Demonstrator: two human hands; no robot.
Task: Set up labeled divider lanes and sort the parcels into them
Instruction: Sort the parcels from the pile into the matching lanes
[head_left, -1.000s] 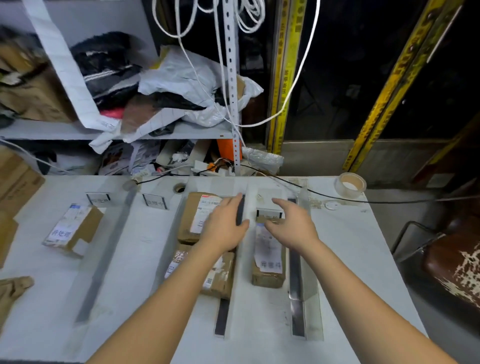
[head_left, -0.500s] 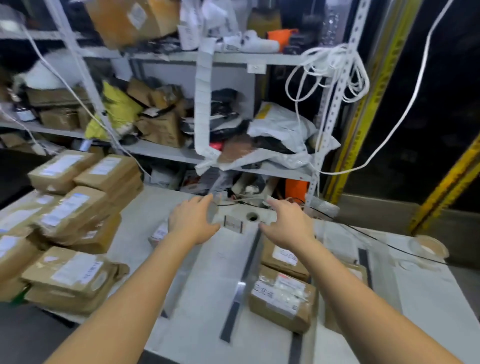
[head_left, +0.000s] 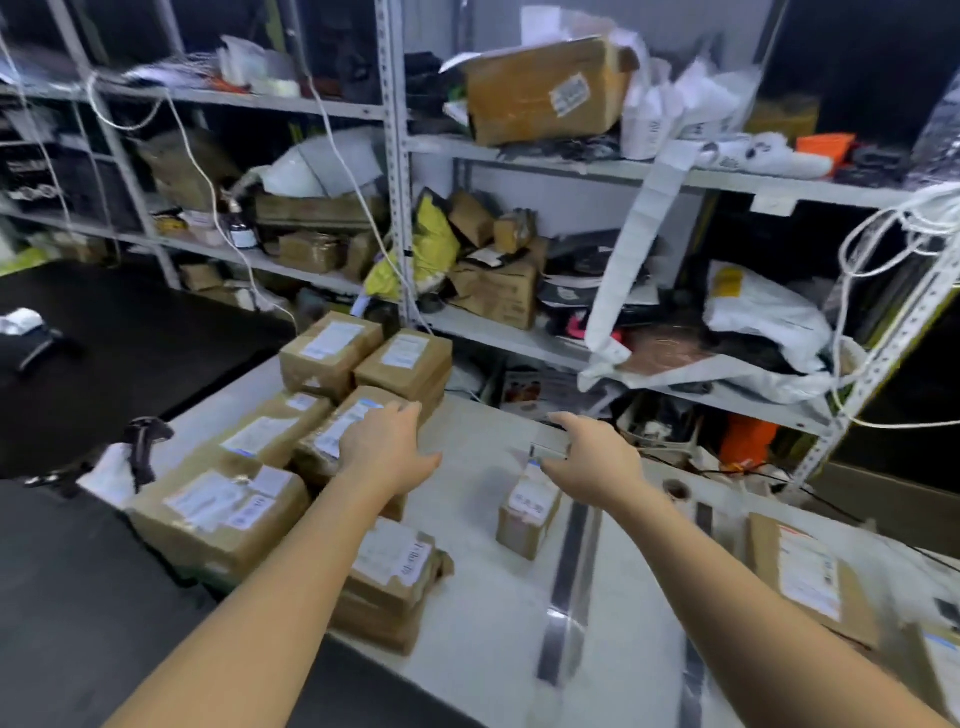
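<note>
Dividers (head_left: 569, 571) down on bench (head_left: 467, 545); small parcel (head_left: 527, 514) sits in a lane. Unsorted stack (head_left: 218, 509) waits at left. My left hand (head_left: 387, 449) reaches its top, fingers spread, gripping nothing; right hand (head_left: 592, 460) likewise open.

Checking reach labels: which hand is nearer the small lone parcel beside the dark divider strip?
Right. The right hand hovers just past the small lone parcel, fingers spread; the left hand is off to its left, over the parcel pile.
</note>
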